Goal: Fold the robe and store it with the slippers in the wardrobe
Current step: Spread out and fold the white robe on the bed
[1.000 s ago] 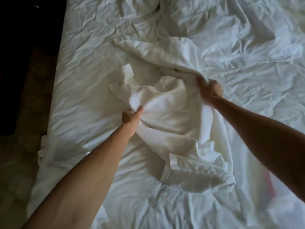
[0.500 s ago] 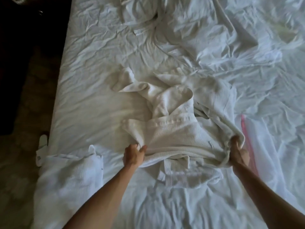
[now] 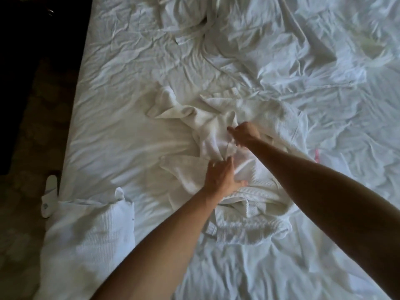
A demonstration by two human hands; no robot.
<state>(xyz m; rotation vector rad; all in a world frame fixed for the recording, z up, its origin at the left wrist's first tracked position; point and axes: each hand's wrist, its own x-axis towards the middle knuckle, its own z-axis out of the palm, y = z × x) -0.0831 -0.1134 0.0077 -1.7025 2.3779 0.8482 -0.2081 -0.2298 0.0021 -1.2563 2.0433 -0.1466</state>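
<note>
**Both hands move to the middle of the robe**

Half a second ago the hands were gripping the robe's near edge, one at each corner, having dragged it down the bed toward the person. Now both have let go of that edge and come to the centre of the heap. The left hand (image 3: 220,177) lies on the cloth with fingers spread and fairly straight, pressing or smoothing rather than gripping. The right hand (image 3: 245,133) reaches further in, its fingers bent around what looks like a fold or a thin cord of the garment (the motion blur makes it hard to say which). In my judgement this means the pulling is over and the sorting-out has begun: the robe (image 3: 249,118) is not yet flat enough for a first fold.

The robe sits mid-bed, a soft waffle-weave white, ribbed at the hem, bunched into ridges with a sleeve twisted off to the upper left. It is limp and thick, so it will hold creases poorly. Beneath it the bed sheet (image 3: 134,87) is thin, smooth and heavily wrinkled. A second waffle-textured piece (image 3: 91,230) drapes over the near left corner of the bed. One pale slipper (image 3: 50,195) lies on the dark floor just beside that corner. A pink strip (image 3: 316,154) shows at the robe's right edge.
</note>
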